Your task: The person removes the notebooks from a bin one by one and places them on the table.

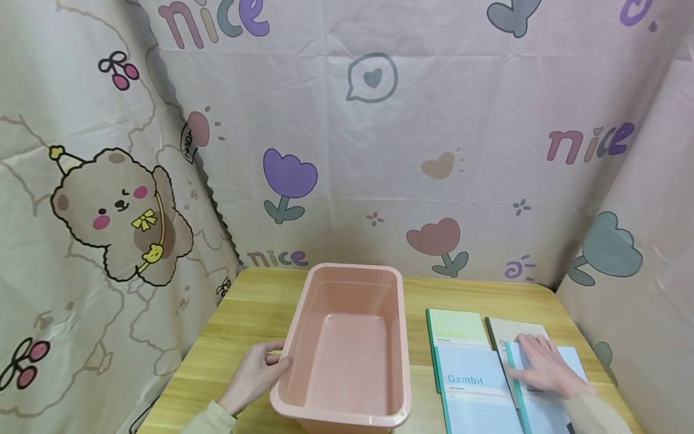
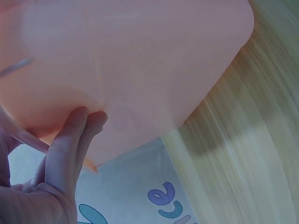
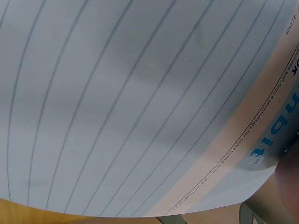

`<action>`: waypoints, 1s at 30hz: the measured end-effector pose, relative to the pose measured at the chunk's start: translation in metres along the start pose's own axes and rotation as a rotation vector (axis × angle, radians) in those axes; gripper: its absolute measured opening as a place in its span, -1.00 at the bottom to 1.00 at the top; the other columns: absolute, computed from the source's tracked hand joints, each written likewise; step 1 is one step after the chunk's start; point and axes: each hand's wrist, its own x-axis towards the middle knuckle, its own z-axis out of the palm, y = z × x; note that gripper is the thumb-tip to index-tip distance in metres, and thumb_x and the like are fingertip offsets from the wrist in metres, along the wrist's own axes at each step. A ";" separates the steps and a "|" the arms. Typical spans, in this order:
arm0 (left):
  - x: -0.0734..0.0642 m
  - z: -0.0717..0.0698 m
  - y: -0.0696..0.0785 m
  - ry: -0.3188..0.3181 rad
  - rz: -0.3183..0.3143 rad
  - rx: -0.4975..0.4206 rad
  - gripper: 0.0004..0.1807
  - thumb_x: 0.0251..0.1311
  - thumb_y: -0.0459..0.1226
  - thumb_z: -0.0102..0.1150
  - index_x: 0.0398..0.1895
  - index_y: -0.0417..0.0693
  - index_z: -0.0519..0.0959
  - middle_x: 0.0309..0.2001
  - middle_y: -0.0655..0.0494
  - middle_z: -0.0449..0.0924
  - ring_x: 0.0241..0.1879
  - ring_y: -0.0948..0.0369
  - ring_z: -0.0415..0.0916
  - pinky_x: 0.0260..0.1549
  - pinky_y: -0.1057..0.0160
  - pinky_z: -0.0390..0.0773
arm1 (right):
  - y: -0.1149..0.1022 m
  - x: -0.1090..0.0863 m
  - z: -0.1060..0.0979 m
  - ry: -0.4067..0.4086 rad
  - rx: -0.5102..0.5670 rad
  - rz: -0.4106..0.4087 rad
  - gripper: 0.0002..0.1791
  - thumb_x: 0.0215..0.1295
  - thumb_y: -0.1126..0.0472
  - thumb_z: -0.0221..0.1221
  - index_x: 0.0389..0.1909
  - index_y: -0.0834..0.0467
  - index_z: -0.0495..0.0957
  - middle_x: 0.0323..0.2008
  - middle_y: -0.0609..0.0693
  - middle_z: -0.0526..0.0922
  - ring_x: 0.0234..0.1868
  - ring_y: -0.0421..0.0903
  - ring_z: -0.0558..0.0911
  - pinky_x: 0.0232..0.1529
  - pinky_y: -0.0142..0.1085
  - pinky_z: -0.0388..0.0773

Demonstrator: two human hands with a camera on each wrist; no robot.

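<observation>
My left hand [image 1: 259, 374] grips the left rim of a pink plastic bin [image 1: 403, 361], thumb over the rim and fingers outside. In the left wrist view, two fingers [image 2: 70, 144] lie against the bin's wall [image 2: 154, 70]. At the right, my right hand [image 1: 544, 364] holds a light blue notebook [image 1: 569, 358] near its top edge, thumb at the spine side. Its lined cover [image 3: 117, 116] fills most of the right wrist view, where only part of a finger [image 3: 289, 177] shows. Fingertips under the notebook, if any, are hidden.
Left of the held notebook lie a green notebook [image 1: 461, 325] and another blue notebook [image 1: 477, 374], overlapping. A grey-beige notebook [image 1: 517, 328] lies partly under my right hand. A wooden table [image 1: 260, 301] carries everything, and a printed cloth [image 1: 374, 150] hangs behind it.
</observation>
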 end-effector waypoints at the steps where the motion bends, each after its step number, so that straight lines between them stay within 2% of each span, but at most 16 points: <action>1: 0.000 0.000 0.000 -0.002 0.000 -0.001 -0.46 0.18 -0.42 0.14 0.16 -0.69 0.39 -0.18 -0.48 0.70 -0.24 -0.10 0.77 -0.36 0.24 0.77 | 0.002 0.000 0.002 -0.010 0.002 0.002 -0.29 -0.01 -0.19 0.39 -0.05 0.28 0.43 -0.17 0.15 0.60 -0.08 0.20 0.50 0.10 0.35 0.35; 10: 0.001 0.000 0.001 -0.019 -0.001 -0.015 -0.44 0.19 -0.41 0.13 0.18 -0.71 0.37 -0.18 -0.48 0.70 -0.25 -0.10 0.77 -0.37 0.24 0.77 | 0.016 0.003 0.018 -0.075 -0.016 0.022 -0.20 0.03 -0.24 0.34 0.03 0.34 0.41 -0.14 0.21 0.56 -0.10 0.17 0.48 -0.02 0.24 0.44; 16: 0.001 0.001 0.001 -0.020 -0.001 -0.014 -0.45 0.20 -0.41 0.13 0.17 -0.72 0.37 -0.19 -0.48 0.70 -0.26 -0.08 0.77 -0.37 0.25 0.76 | 0.016 0.003 0.023 -0.098 -0.003 0.034 -0.21 0.00 -0.22 0.36 0.03 0.33 0.43 -0.13 0.21 0.55 -0.09 0.15 0.48 -0.01 0.21 0.46; 24: 0.002 0.000 0.000 -0.027 0.011 -0.027 -0.47 0.21 -0.42 0.13 0.17 -0.69 0.39 -0.20 -0.45 0.72 -0.29 -0.05 0.77 -0.41 0.27 0.76 | 0.018 -0.001 0.030 -0.035 -0.006 0.002 -0.28 0.01 -0.16 0.39 0.04 0.27 0.47 -0.15 0.14 0.50 -0.11 0.11 0.46 -0.09 0.06 0.46; 30: 0.002 -0.001 0.000 -0.030 0.010 -0.024 -0.46 0.20 -0.42 0.13 0.18 -0.69 0.38 -0.20 -0.46 0.71 -0.29 -0.05 0.77 -0.41 0.26 0.76 | 0.017 -0.006 0.032 0.074 0.041 -0.037 -0.33 0.03 -0.17 0.41 0.05 0.16 0.50 -0.02 0.20 0.54 0.02 0.22 0.50 0.00 0.20 0.48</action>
